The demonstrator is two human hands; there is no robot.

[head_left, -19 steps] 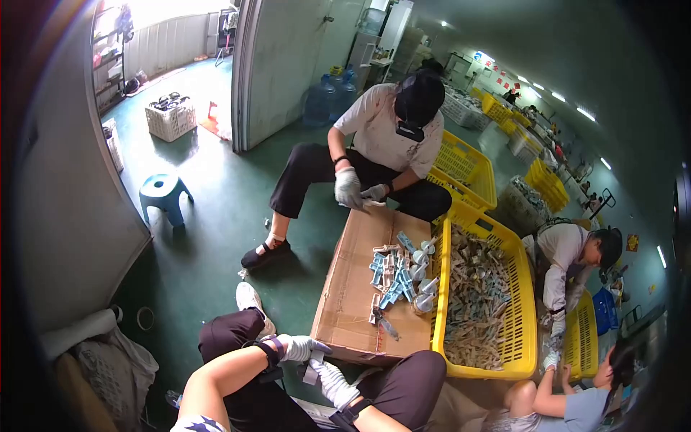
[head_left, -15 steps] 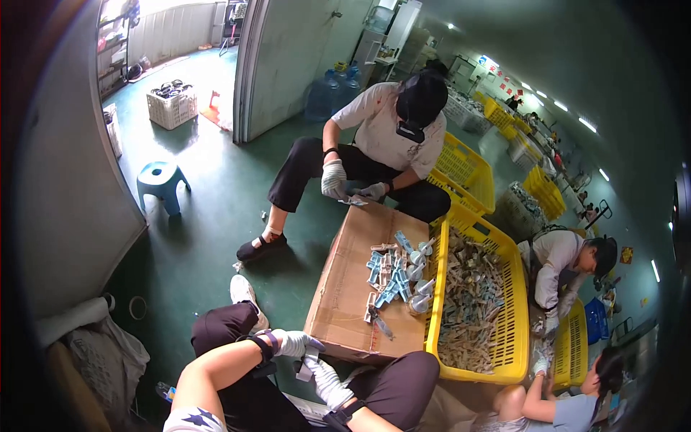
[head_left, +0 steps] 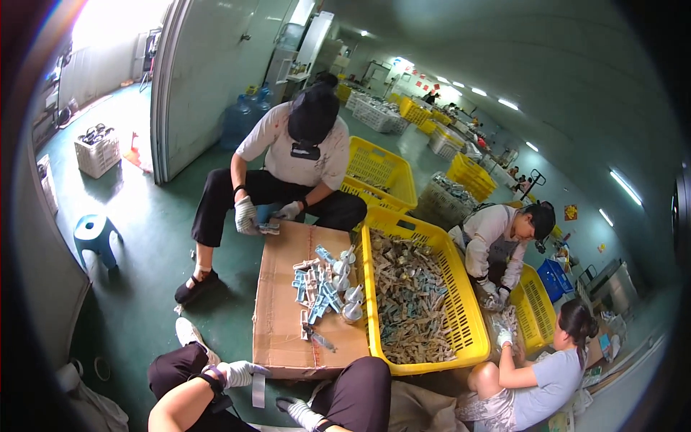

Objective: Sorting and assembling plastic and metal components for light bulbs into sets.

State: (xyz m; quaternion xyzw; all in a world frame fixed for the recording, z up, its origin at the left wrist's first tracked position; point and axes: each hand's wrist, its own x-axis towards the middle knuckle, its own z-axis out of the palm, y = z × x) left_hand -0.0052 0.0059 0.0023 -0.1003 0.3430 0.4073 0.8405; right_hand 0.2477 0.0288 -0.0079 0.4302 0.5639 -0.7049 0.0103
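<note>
My left hand [head_left: 240,374], in a striped white glove, is closed on a flat pale strip [head_left: 258,391] beside the near left corner of a cardboard box [head_left: 288,248]. The strip hangs down from the fingertips. Lower and to the right, my right hand [head_left: 299,412] is by my knee, gloved with dark fingertips; its fingers are stretched out and nothing shows in them. On the box top lie several light blue and beige plastic clip-like pieces [head_left: 317,291], clear rounded plastic parts [head_left: 352,302] and a grey, blade-shaped piece [head_left: 324,342].
A yellow crate [head_left: 461,327] full of similar pieces stands right of the box. Across from me a seated co-worker [head_left: 306,155] handles a small blue piece. Two other people [head_left: 497,237] work around another yellow crate [head_left: 536,306]. A blue stool [head_left: 97,237] stands left.
My hands have come apart: the right has let go of the pale strip and dropped lower, while the left keeps it. The view has swung right, so the surroundings appear further left.
</note>
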